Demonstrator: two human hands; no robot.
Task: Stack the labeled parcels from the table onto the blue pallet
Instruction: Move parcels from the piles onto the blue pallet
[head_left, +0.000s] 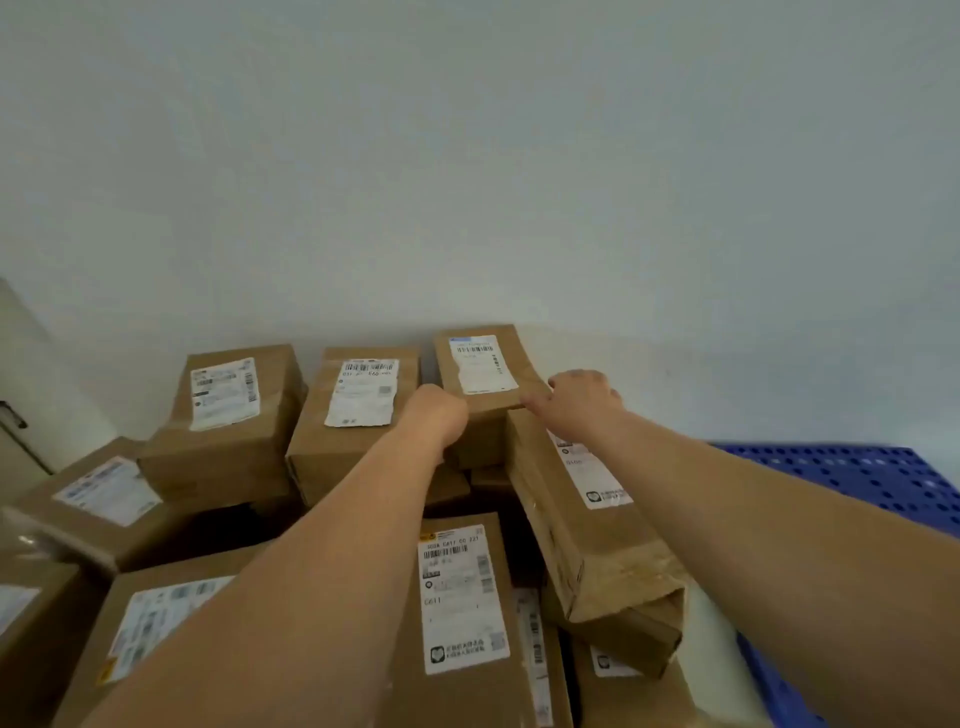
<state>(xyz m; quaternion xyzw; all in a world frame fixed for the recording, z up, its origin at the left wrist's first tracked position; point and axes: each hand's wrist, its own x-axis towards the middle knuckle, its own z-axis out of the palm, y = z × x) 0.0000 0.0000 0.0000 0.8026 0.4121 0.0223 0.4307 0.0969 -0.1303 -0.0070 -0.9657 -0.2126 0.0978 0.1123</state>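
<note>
Several brown cardboard parcels with white labels are piled against the white wall. Both my hands are on the far parcel (480, 364) at the top of the pile. My left hand (439, 415) grips its near left edge, fingers curled under and hidden. My right hand (582, 400) holds its right near corner, fingers spread along the edge. The blue pallet (857, 478), perforated with holes, shows at the right, partly covered by my right forearm. A long parcel (587, 525) leans tilted just below my right hand.
Labeled parcels stand at the back left (228, 415) and back middle (358, 410). Another lies near the front (462, 613), and more fill the left side (104, 499). A pale door or cabinet edge (15, 415) stands at far left.
</note>
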